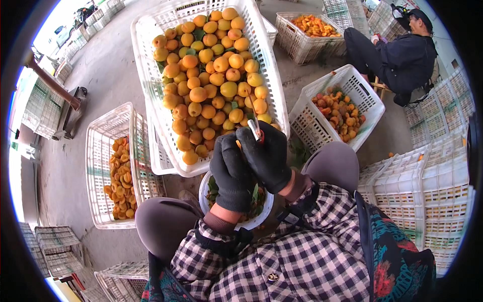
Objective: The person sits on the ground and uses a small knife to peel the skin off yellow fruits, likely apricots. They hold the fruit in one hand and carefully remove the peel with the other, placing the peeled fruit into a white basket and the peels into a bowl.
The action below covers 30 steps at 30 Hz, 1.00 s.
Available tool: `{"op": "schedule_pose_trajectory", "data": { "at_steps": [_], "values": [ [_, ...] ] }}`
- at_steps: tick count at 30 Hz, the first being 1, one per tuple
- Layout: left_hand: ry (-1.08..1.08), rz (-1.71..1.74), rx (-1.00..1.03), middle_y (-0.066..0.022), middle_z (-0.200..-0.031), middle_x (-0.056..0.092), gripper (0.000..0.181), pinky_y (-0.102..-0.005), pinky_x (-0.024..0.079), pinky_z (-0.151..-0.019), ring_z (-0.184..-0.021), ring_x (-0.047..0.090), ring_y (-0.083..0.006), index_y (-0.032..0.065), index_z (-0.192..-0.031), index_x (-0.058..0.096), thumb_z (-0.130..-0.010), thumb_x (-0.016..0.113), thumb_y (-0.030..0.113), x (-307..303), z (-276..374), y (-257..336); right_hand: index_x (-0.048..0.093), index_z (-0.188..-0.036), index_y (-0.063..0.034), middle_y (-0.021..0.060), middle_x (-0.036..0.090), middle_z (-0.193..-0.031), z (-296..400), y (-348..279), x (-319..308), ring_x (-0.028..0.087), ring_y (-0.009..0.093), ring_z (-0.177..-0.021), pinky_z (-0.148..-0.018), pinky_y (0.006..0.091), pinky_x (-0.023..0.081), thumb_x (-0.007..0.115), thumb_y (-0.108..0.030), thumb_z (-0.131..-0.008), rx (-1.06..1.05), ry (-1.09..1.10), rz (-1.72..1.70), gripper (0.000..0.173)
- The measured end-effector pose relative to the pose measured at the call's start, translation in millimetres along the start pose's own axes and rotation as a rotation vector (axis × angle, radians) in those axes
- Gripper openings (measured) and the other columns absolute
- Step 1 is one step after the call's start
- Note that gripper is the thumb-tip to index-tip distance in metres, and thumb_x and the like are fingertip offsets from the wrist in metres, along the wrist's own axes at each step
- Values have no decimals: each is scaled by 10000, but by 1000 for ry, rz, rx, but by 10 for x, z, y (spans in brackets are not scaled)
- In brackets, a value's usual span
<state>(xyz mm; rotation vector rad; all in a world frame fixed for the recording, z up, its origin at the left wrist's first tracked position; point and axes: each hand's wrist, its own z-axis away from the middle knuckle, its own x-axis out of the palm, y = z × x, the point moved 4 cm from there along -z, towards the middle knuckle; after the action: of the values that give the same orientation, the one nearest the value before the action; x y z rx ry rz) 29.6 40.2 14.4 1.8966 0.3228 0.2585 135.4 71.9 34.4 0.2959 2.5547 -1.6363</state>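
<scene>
Both my hands wear black knitted gloves and meet in front of me, over a white bucket [204, 192] holding green leaves and scraps. My right hand [266, 154] is closed on a small knife [254, 107], its thin blade pointing up and away over the fruit. Red and silvery parts of the knife show at the grip. Curled against it, my left hand [231, 171] holds an apricot [238, 144], of which only an orange sliver shows between the hands. Just beyond them, a white plastic crate [277, 94] is heaped with whole apricots [207, 75] and a few leaves.
Apricot halves fill part of a crate [109, 166] at left and another [302, 43] at the back. Darker, bruised-looking fruit lies in a tilted crate [320, 124] at right. A person [403, 56] sits beyond it. Stacked crates [419, 188] stand close on my right.
</scene>
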Motion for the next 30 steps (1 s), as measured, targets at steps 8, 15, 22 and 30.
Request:
{"op": "schedule_pose_trajectory", "data": {
  "at_steps": [8, 15, 22, 30],
  "values": [
    [-150, -458, 344, -151, -957, 644, 290, -362, 507, -775, -868, 630, -213, -6, -1205, 537, -1063, 445, 230, -69, 21, -169, 586, -741, -61, 61, 559, -661, 6, 48, 44, 565, 194, -598, -568, 340, 444, 780, -248, -871, -89, -48, 49, 299],
    [-89, 68, -395, -109, -1102, 653, 401, -287, 539, -823, -996, 669, -244, 26, -1250, 543, -1036, 533, 365, -257, -88, -643, 632, -931, -53, 62, 638, -753, 13, 24, 160, 645, 227, -691, -674, 314, 517, 785, -301, -870, -146, -107, -58, 298],
    [176, 698, -864, -120, -1014, 681, 572, -343, 586, -801, -928, 693, -241, 3, -1169, 590, -1075, 307, 491, -191, -115, -347, 666, -984, -61, -7, 684, -800, 1, 177, 22, 625, 77, -698, -659, 259, 521, 664, -304, -977, 473, -148, -366, 243],
    [155, 987, -842, -119, -1221, 635, 559, -416, 559, -943, -1080, 657, -269, 73, -1324, 496, -1034, 426, 545, -172, -20, -700, 641, -1022, -37, 48, 685, -873, 22, 42, 204, 650, 151, -793, -703, 307, 513, 776, -221, -886, -148, -240, 274, 265]
  ]
}}
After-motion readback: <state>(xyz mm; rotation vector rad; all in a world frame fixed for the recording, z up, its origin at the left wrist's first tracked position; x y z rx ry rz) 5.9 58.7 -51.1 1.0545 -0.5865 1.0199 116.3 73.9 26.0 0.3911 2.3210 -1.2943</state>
